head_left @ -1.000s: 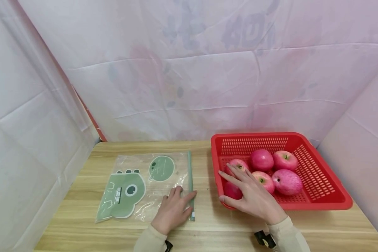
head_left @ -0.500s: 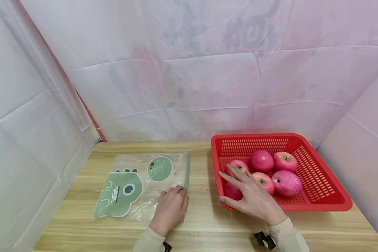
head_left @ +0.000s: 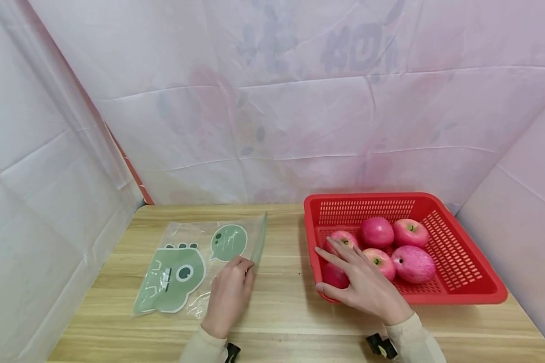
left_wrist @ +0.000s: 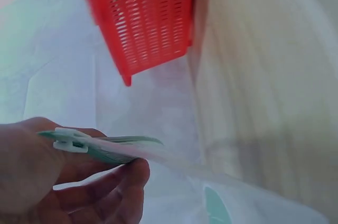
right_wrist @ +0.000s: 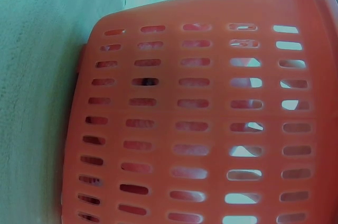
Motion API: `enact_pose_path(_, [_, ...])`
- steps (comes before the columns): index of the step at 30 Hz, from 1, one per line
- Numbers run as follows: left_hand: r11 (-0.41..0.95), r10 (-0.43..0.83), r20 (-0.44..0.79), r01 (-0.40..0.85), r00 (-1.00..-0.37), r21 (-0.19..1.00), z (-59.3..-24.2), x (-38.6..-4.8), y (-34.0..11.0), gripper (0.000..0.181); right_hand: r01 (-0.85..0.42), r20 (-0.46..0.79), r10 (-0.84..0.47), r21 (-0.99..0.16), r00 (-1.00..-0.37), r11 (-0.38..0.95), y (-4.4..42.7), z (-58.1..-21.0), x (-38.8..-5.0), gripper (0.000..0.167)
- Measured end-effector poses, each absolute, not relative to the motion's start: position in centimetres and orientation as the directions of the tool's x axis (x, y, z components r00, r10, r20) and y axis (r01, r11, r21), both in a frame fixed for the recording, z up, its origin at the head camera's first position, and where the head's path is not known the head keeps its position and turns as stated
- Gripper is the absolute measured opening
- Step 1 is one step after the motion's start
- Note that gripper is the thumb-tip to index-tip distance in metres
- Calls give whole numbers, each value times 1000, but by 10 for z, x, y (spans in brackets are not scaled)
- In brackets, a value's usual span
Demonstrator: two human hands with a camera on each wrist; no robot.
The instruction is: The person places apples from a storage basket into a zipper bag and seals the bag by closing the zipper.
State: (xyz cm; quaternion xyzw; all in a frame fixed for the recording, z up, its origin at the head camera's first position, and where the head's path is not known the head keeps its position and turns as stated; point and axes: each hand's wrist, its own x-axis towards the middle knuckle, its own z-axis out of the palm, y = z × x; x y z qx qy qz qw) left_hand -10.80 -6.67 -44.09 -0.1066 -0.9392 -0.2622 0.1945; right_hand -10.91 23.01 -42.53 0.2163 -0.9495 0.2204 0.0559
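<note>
A clear zip bag with green cartoon prints lies on the table, its zip edge lifted. My left hand grips that edge near its front end. In the left wrist view, the green zip strip and its white slider run between thumb and curled fingers. To the right stands a red plastic basket holding several apples. My right hand lies over the apples at the basket's near left, its fingers spread. It partly covers a dark red apple and a paler one.
The wooden table spreads between bag and basket. White-pink cloth walls close off the back and both sides. The basket's slotted wall fills most of the right wrist view.
My left hand has curled round the bag's zip edge, raised it and shifted left. The bag has slid slightly left. My right hand and the basket have stayed in place.
</note>
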Motion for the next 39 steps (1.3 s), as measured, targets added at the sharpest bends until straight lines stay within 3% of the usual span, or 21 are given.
enact_pose_path(10, [764,-1,477,307,-879,567,-428,-118,-65,4,-441,207,-389,-391,-898,808,230,-424,-109,72])
enact_pose_path(18, [689,-46,439,290,-897,664,-409,-127,-65,3,-441,203,-392,-388,-897,809,228,-425,-109,72])
enact_pose_path(26, [682,-20,470,332,-883,652,-401,-132,-63,18,-432,190,-387,-390,-902,814,231,-423,-107,72])
enact_pose_path(34, [676,-22,508,362,-861,642,-398,-128,-65,5,-424,169,-390,-395,-905,815,232,-424,-106,72])
enact_pose_path(39, [653,-35,550,397,-834,644,-394,-126,-67,6,-432,179,-393,-393,-902,812,230,-424,-109,71])
